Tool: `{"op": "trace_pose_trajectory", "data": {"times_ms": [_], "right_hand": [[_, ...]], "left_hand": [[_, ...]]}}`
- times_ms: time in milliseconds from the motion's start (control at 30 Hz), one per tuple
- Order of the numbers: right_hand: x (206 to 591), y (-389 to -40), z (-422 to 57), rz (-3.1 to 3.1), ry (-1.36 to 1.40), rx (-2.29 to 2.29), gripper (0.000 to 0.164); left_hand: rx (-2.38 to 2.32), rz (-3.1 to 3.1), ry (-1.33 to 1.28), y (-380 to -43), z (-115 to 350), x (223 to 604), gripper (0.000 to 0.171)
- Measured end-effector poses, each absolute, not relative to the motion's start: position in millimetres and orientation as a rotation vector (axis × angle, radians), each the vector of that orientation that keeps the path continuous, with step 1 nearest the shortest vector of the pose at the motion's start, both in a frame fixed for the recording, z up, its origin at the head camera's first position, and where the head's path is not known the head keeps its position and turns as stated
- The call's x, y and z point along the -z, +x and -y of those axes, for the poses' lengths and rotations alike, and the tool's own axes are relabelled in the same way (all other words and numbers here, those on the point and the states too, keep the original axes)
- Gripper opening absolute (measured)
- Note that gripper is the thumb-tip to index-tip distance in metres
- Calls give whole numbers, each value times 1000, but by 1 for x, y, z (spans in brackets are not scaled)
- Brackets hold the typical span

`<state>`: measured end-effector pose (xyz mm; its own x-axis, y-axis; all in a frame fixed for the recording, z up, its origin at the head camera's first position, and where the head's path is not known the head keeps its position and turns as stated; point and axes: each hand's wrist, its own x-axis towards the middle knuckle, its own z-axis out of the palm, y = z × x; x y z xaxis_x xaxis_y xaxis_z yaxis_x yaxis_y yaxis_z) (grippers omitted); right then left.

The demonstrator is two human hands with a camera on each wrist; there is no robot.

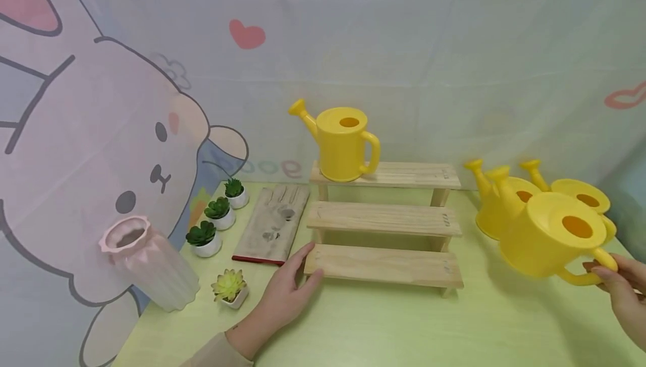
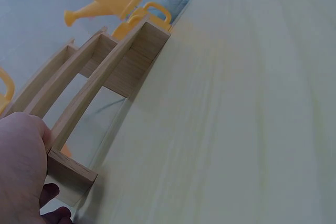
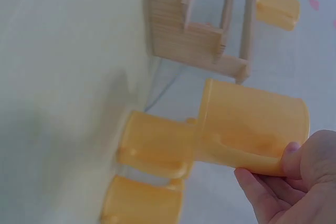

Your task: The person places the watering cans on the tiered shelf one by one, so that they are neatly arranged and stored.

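My right hand (image 1: 626,294) holds a yellow watering can (image 1: 547,235) by its handle, raised off the table with its spout toward the upper left. Behind it two more yellow watering cans (image 1: 580,190) stand on the table, partly covered by the held one. At centre is a three-step wooden shelf stand (image 1: 383,263). Its lowest step's left end is gripped by my left hand (image 1: 287,294), thumb at the front edge. On the top step, toward the left, sits another yellow watering can (image 1: 342,145), spout pointing left.
Left of the stand lies a pair of beige work gloves (image 1: 272,224) with a red edge. Small potted succulents (image 1: 219,212) line up beside it, and a yellow-green one (image 1: 229,288) sits nearer. A pink-white vase (image 1: 151,266) stands far left. A printed curtain (image 1: 404,47) hangs behind.
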<state>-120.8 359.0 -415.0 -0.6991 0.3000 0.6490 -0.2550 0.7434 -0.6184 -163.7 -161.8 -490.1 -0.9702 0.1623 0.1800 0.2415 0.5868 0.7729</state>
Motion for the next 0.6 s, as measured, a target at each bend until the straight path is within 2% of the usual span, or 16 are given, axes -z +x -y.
{"op": "trace_pose_trajectory", "data": {"times_ms": [67, 133, 233, 300, 367, 600], "right_hand": [[405, -125, -359, 2118, 26, -919, 16], [396, -131, -359, 2078, 108, -943, 31], [382, -140, -357, 2057, 179, -937, 28], [372, -144, -355, 2083, 167, -884, 15], [362, -147, -351, 2108, 151, -856, 23], [331, -160, -334, 2236, 166, -917, 23]], "left_hand": [[1350, 2715, -345, -164, 162, 491, 68], [1353, 2713, -339, -164, 162, 491, 69], [1348, 2711, -331, -165, 162, 492, 69], [1345, 2713, -332, -165, 162, 492, 69], [1342, 2716, -336, -165, 162, 492, 69], [1338, 2717, -340, -165, 162, 493, 69]]}}
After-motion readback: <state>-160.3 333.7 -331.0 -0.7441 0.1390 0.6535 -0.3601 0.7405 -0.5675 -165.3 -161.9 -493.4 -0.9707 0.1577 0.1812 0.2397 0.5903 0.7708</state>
